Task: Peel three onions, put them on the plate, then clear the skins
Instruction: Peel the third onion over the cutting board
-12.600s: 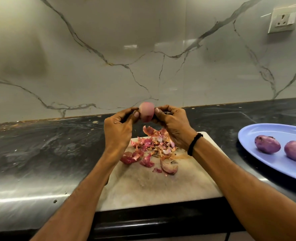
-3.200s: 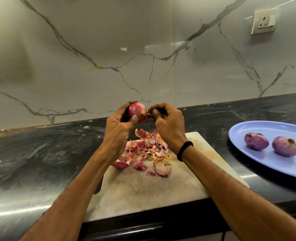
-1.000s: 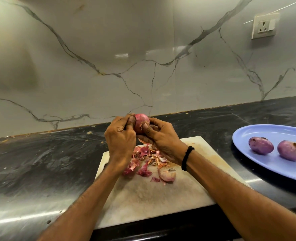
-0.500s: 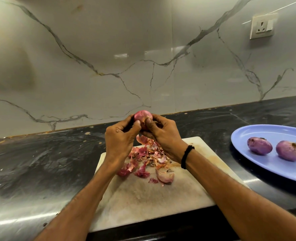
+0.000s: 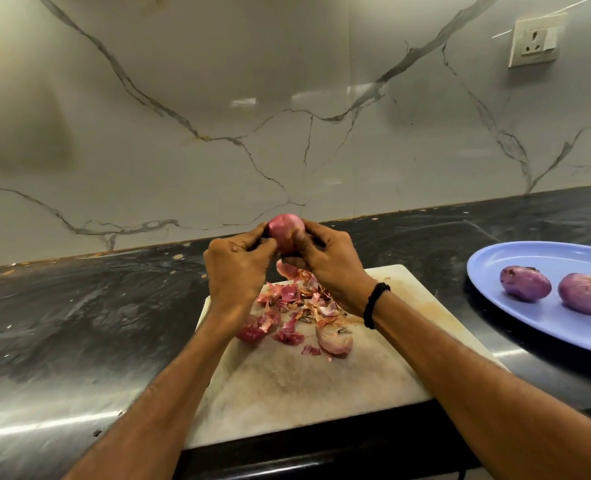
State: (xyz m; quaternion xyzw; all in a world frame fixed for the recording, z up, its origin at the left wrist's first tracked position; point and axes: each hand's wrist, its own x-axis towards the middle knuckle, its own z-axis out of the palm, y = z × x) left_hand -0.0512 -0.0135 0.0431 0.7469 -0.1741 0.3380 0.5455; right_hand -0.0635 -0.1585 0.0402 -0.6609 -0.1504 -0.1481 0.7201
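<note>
Pink onion (image 5: 285,231) between left hand (image 5: 235,270) and right hand (image 5: 332,268)

Held up between my left hand (image 5: 235,268) and right hand (image 5: 328,265), a glossy pink-red onion (image 5: 284,232) hangs above torn red and papery skins (image 5: 297,306) heaped on the cutting board (image 5: 304,382). To the right, the left peeled onion (image 5: 525,283) and the right peeled onion (image 5: 586,293) lie side by side, just apart, on the blue plate (image 5: 529,252).
</note>
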